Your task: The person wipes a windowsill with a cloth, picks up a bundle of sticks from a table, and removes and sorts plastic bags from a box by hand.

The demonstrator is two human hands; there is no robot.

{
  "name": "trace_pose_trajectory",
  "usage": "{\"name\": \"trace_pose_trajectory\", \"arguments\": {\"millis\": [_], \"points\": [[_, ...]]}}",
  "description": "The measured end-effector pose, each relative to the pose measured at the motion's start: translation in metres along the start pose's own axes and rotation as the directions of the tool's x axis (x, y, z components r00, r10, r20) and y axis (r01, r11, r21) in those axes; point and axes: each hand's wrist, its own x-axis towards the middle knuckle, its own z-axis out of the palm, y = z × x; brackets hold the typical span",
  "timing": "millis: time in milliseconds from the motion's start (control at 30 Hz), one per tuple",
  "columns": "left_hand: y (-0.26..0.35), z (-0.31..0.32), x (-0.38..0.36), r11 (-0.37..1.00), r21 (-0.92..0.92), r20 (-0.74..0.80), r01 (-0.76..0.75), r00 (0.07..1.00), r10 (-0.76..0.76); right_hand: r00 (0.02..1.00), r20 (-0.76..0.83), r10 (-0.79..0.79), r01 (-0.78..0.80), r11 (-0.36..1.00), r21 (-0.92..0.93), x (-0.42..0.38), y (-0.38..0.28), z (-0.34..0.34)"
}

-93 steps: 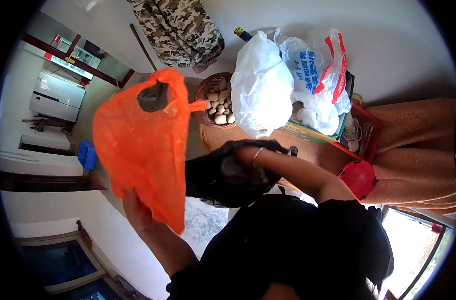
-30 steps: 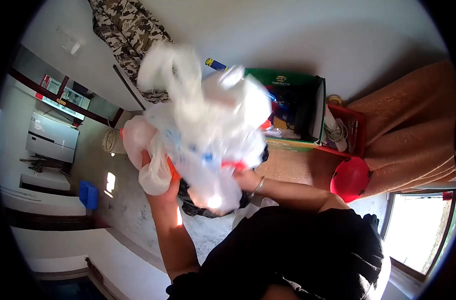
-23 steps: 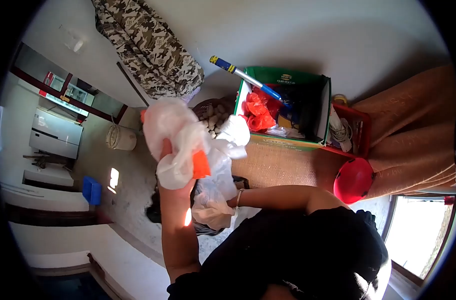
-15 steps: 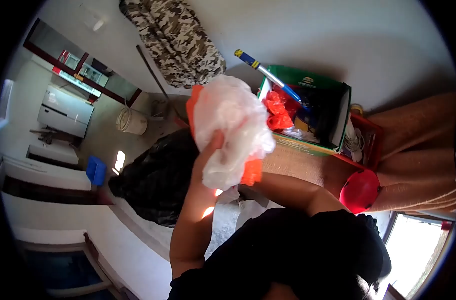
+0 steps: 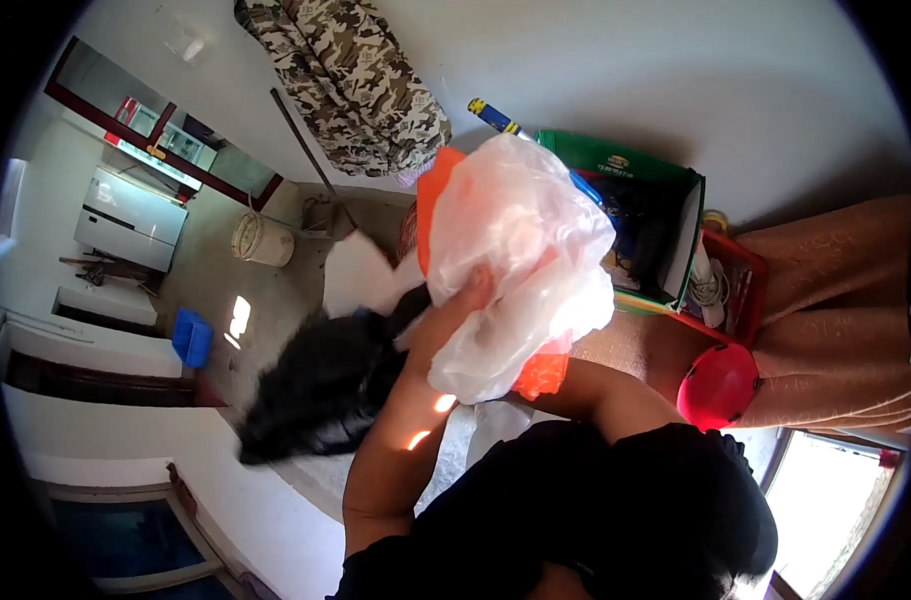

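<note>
My left hand point(image 5: 465, 298) is closed on a crumpled bundle of white plastic bags point(image 5: 520, 240), with its thumb pressed on the near side. Orange plastic point(image 5: 437, 205) sticks out at the bundle's upper left, and more orange shows at its lower right. My right forearm reaches in behind the bundle, which hides my right hand and its fingers. Beside my left forearm is a blurred black bag-like thing point(image 5: 320, 385). Pale white material point(image 5: 358, 272) shows just above it.
A green box point(image 5: 620, 160) behind the bundle holds dark items, with a blue-and-yellow tube leaning on it. Right of it are a red tray point(image 5: 747, 270) and a red bowl point(image 5: 717, 385) on brown cloth. A bucket point(image 5: 262, 238) and a blue bin point(image 5: 190, 338) stand on the floor.
The bundle and my left hand have moved right, now covering more of the green box. The black thing has shifted downward and blurred, and white material has appeared above it.
</note>
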Motion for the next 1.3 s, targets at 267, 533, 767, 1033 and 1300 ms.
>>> {"name": "trace_pose_trajectory", "arguments": {"millis": [267,533,767,1033,1300], "points": [[0.05,-0.06,-0.02,0.973,-0.041,-0.043,-0.227,0.973,0.225,0.997,-0.068,0.04,-0.046,0.995,-0.088,0.012,0.004,-0.024],[0.024,-0.121,-0.049,0.981,-0.134,-0.141,-0.139,0.983,0.119,0.916,-0.213,0.34,-0.394,0.864,-0.312,-0.015,-0.025,-0.092],[-0.02,-0.19,-0.079,0.975,0.083,-0.371,-0.206,0.902,0.222,0.887,-0.069,0.456,-0.206,0.257,-0.944,-0.054,0.087,-0.065],[-0.023,-0.203,-0.086,0.943,-0.251,-0.323,-0.219,0.937,0.131,0.764,-0.494,0.415,-0.632,0.326,-0.703,-0.049,0.104,-0.056],[0.003,-0.203,-0.095,0.986,-0.105,-0.168,-0.13,0.979,0.112,0.393,-0.77,0.502,-0.741,0.669,0.058,-0.019,0.196,-0.052]]}}
